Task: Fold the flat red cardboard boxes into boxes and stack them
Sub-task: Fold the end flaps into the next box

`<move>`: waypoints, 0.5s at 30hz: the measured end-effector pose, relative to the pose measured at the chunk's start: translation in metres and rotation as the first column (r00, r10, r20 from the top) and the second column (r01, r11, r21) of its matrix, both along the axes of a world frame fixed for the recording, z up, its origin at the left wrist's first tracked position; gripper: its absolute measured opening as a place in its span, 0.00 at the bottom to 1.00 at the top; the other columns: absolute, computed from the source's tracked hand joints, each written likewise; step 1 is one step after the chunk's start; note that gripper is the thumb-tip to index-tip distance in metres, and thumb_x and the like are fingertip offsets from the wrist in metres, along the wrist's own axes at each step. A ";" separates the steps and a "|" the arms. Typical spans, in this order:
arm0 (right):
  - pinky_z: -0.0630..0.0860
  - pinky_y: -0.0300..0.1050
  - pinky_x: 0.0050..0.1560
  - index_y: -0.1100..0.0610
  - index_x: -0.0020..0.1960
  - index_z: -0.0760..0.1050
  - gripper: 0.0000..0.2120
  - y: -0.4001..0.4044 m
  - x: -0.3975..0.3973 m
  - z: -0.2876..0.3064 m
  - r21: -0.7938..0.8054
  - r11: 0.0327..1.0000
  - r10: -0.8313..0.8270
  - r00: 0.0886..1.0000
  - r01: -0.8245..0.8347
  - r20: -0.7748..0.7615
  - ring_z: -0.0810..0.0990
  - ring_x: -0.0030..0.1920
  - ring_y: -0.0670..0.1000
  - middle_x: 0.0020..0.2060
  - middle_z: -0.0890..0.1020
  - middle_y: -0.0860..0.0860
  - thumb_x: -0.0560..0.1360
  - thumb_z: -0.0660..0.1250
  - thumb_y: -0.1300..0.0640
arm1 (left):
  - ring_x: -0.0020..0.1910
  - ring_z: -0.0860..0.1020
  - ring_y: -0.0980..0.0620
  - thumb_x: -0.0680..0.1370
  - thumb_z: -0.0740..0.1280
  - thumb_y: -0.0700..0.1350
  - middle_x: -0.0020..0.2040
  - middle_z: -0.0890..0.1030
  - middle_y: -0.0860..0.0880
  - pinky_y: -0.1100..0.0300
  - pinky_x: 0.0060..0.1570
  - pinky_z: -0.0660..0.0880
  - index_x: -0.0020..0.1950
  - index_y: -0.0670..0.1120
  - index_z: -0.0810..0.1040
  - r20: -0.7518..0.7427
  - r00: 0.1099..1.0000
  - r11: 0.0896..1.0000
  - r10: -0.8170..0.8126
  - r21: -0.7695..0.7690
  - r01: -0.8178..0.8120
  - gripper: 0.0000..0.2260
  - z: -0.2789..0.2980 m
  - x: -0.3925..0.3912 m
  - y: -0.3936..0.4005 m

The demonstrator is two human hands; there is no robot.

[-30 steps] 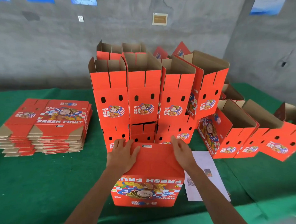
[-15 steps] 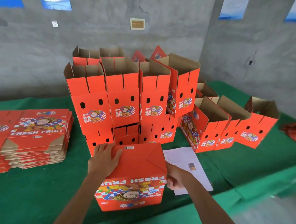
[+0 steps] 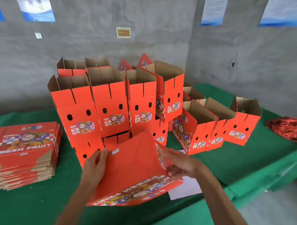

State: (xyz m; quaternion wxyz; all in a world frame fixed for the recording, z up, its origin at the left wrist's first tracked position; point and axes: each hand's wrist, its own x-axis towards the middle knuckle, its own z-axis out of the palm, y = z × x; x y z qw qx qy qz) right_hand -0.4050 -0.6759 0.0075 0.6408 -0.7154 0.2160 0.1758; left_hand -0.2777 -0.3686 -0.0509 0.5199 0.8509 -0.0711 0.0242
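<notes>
A folded red box [image 3: 132,169] is tilted up off the green table, its closed bottom facing me and a corner pointing away. My left hand [image 3: 95,166] lies flat with straight fingers against its left side. My right hand [image 3: 178,164] grips its right edge, fingers curled round the side wall. A stack of flat red cardboard boxes [image 3: 23,151] lies at the left. Behind the held box stand several folded red boxes [image 3: 111,107], stacked two high with open tops.
More folded boxes [image 3: 211,129] stand at the right in a row. A white sheet of paper [image 3: 185,189] lies under my right hand. A heap of red strings [image 3: 288,130] sits at the far right. The table edge [image 3: 243,184] runs diagonally at the lower right.
The box has been lifted and turned, its corner now pointing away. My right hand moved from its top to its right side and took hold. The view has shifted right.
</notes>
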 end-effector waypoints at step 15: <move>0.74 0.50 0.63 0.38 0.81 0.43 0.33 0.020 -0.089 -0.026 -0.941 0.280 -0.258 0.959 0.191 0.118 0.71 0.67 0.62 0.69 0.64 0.65 0.84 0.57 0.55 | 0.72 0.73 0.61 0.83 0.66 0.58 0.72 0.76 0.62 0.62 0.65 0.74 0.77 0.67 0.66 -0.091 0.493 0.494 -0.865 -0.323 0.808 0.23 0.002 -0.088 -0.222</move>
